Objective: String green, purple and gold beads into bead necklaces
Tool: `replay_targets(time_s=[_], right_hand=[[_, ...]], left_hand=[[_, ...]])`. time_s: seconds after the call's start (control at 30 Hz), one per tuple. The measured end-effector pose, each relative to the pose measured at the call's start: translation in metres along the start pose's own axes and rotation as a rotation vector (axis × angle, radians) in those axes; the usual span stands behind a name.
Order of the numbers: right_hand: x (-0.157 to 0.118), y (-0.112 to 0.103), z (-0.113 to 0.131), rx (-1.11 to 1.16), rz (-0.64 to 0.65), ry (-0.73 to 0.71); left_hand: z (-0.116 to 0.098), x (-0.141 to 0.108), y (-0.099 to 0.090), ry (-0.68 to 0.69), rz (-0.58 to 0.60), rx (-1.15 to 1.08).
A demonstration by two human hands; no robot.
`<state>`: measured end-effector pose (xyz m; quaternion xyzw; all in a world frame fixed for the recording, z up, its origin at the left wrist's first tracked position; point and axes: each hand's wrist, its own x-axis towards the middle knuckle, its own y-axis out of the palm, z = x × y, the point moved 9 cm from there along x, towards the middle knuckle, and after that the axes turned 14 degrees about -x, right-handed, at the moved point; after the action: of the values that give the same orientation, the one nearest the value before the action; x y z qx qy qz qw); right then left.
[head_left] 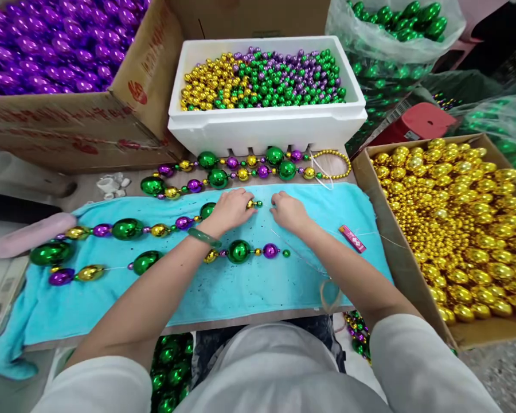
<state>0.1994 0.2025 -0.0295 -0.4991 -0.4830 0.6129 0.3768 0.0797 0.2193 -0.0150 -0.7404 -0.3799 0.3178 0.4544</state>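
Observation:
My left hand [230, 210] is closed on the end of a bead strand [126, 229] of green, gold and purple balls that lies on a turquoise towel [249, 287]. A small gold bead sticks out by its fingertips. My right hand [289, 212] is a little to the right, fingers curled over the towel near a thin clear thread [301, 255]; whether it pinches the thread I cannot tell. The strand's lower run [239, 251] lies just under my left wrist, which wears a green bangle.
A finished strand [241, 169] lies behind the towel. A white foam box [266, 123] of small mixed beads stands beyond it. Cardboard boxes hold purple beads [47, 46] at left and gold beads [460, 218] at right. A red packet [351, 238] lies on the towel.

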Motion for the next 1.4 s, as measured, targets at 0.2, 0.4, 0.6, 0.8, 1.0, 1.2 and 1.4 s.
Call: replay_targets(time_s=[0.2, 0.4, 0.6, 0.8, 1.0, 1.2, 1.4], right_hand=[[0.013, 0.002, -0.019, 0.232, 0.073, 0.027], [0.013, -0.001, -0.019, 0.351, 0.06, 0.03], [0.01, 0.011, 0.001, 0.136, 0.12, -0.007], [0.006, 0.018, -0.014, 0.134, 0.159, 0.054], [0.01, 0.009, -0.038, 0.333, 0.085, 0.147], [0.011, 0.001, -0.074, 0.473, 0.048, 0.242], [0.005, 0.001, -0.092, 0.413, 0.08, 0.284]], left_hand=[[0.002, -0.003, -0.002, 0.069, -0.018, -0.102], [0.004, -0.007, -0.008, 0.092, -0.077, -0.258], [0.005, -0.009, -0.013, 0.103, -0.118, -0.348], [0.03, -0.017, -0.027, -0.025, -0.016, -0.182], [0.067, -0.049, -0.029, -0.17, 0.107, 0.045], [0.065, -0.057, -0.022, -0.097, 0.061, 0.028], [0.06, -0.056, -0.03, -0.018, -0.066, -0.071]])
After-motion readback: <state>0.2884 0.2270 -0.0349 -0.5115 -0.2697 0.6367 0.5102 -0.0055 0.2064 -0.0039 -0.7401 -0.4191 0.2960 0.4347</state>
